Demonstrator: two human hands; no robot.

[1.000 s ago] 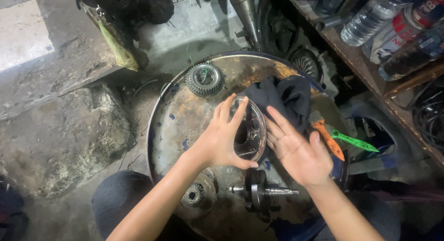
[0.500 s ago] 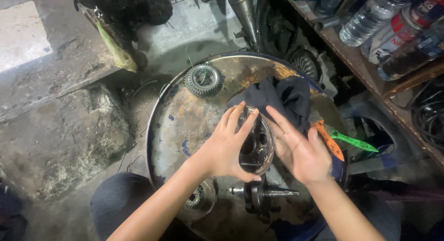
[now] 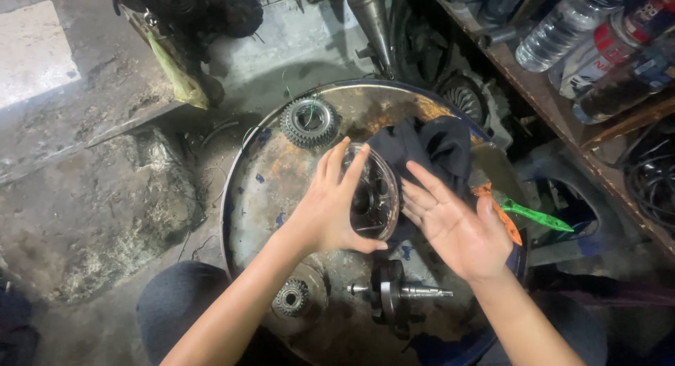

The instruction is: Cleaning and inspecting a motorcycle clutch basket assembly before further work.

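A round metal drum part [image 3: 373, 191] is held on edge above the rusty drum top [image 3: 267, 197], clasped by the left hand [image 3: 330, 208] so its hollow is shown; the right hand [image 3: 457, 225] is kept flat and empty just beside it. A dark cloth [image 3: 429, 151] is left behind it; a toothed gear [image 3: 309, 121] is set beyond and a crankshaft [image 3: 394, 292] nearer.

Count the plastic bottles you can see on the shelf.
3, all on the wooden shelf at upper right: a clear bottle, a bottle with a red label beside it, and a dark bottle lying nearest the edge. More may be hidden beyond the frame.
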